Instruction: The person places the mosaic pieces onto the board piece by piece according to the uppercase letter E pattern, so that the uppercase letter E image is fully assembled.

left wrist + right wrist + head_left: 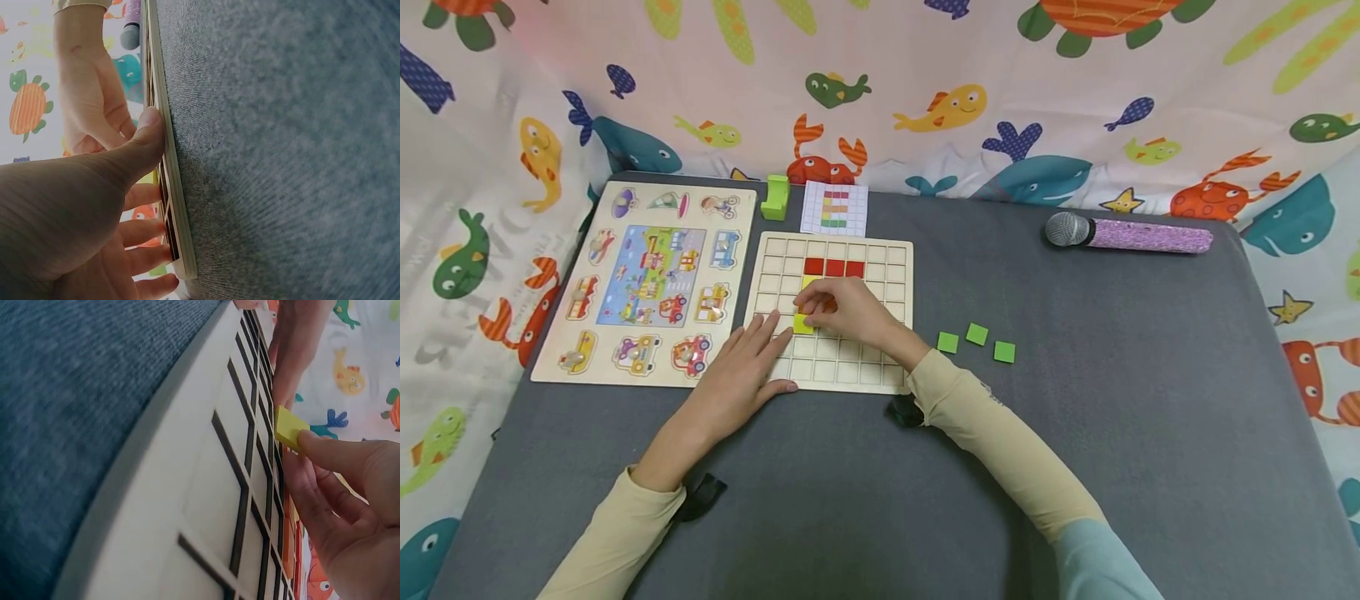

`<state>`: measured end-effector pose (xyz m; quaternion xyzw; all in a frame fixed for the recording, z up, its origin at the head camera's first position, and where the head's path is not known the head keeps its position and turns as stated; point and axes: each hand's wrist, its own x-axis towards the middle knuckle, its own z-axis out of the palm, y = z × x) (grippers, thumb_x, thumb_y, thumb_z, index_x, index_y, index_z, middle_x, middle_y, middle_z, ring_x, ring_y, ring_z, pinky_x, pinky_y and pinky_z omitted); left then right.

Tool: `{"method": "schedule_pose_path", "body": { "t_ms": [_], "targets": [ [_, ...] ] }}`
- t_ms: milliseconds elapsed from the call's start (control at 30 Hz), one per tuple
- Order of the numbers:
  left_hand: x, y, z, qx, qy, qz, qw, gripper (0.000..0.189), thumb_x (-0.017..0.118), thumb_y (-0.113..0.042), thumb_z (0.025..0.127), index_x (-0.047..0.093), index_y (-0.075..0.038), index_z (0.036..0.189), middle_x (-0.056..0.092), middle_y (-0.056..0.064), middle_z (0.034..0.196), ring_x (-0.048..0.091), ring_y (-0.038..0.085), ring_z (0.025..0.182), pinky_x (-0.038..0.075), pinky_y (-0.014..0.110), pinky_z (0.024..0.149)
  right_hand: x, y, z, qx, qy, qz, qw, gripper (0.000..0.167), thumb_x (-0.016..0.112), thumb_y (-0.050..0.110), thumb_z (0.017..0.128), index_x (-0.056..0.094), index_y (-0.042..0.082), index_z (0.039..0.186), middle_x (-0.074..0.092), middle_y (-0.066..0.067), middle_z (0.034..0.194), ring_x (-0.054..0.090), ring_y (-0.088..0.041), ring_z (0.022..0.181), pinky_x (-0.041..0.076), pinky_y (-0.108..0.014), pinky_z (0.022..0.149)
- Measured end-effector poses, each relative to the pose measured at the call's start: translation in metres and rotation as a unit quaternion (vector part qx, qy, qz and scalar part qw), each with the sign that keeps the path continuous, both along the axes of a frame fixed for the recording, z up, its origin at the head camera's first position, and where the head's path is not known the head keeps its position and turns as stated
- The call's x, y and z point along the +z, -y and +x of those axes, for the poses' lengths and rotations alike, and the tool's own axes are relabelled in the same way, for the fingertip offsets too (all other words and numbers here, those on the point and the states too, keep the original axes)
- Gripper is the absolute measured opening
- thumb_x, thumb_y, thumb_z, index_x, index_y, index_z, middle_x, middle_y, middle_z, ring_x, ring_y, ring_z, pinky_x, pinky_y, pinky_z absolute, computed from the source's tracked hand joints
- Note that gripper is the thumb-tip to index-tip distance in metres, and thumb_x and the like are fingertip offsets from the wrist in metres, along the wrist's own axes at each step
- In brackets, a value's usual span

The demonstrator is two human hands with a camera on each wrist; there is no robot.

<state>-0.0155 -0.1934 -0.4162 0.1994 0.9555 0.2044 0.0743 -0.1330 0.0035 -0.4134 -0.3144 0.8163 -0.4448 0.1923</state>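
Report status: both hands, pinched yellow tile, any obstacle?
Right hand pinches yellow tile at wooden grid board. Left hand at board's near-left corner. No obstacle apparent; three green tiles off board.

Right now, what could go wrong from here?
The yellow tile is pinched at a tilt in the right hand, so it might slip or land askew on the grid board. The left hand is close and could crowd it. The right sleeve runs near the loose green tiles and might brush them.
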Motion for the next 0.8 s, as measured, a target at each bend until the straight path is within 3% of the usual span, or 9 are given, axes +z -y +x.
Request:
{"method": "schedule_pose_path", "body": {
  "t_ms": [367, 800],
  "targets": [
    [0.000, -0.001, 0.000, 0.000, 0.002, -0.001, 1.0000, 0.071, 0.067, -0.035, 0.093, 0.040, 0.001, 0.148, 0.022, 0.023, 0.159, 0.016, 0.043, 0.146, 0.015, 0.057, 0.117, 0.005, 0.000, 0.002, 0.009, -0.020, 0.026, 0.9994, 0.020, 0.072, 0.002, 0.088, 0.070, 0.004, 0.108, 0.069, -0.002, 0.091, 0.061, -0.011, 0.082, 0.049, -0.019, 0.075],
    [0.003, -0.002, 0.001, 0.007, 0.007, -0.005, 0.9999, 0.073, 0.069, -0.035, 0.091, 0.040, 0.002, 0.147, 0.023, 0.024, 0.158, 0.016, 0.042, 0.146, 0.015, 0.057, 0.117, 0.010, 0.007, 0.013, 0.010, -0.093, 0.108, 0.9897, 0.021, 0.068, 0.006, 0.092, 0.070, 0.006, 0.113, 0.069, -0.002, 0.097, 0.060, -0.011, 0.086, 0.048, -0.021, 0.079]
  ]
}}
